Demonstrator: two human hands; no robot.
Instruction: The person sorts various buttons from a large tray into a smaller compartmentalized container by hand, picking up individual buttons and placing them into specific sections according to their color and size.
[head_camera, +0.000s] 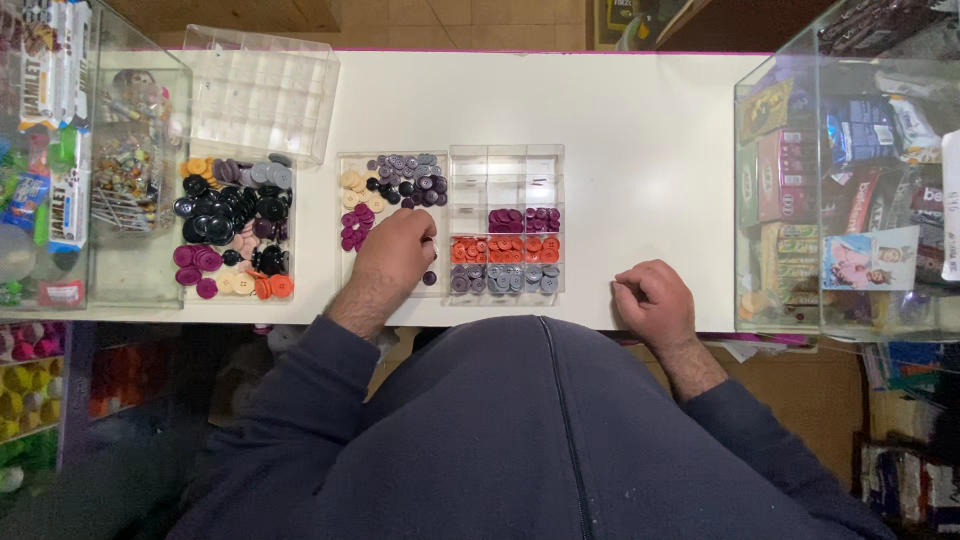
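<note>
My left hand (393, 257) rests on a clear lid tray (345, 285) that holds loose small buttons (400, 180) in purple, cream, grey and magenta. Its fingertips are pinched together near a single dark purple button (429, 278); whether they hold a button I cannot tell. Right of that tray stands a clear compartment box (505, 165) with sorted rows of purple, orange and grey buttons (504, 250). My right hand (652, 297) lies curled into a loose fist on the white counter (640, 130) near its front edge, holding nothing visible.
A pile of larger buttons (232, 225) in black, magenta, grey and orange lies to the left. An empty clear organiser (262, 90) stands behind it. Glass display cases (130, 180) (850, 180) with packaged goods flank both counter ends.
</note>
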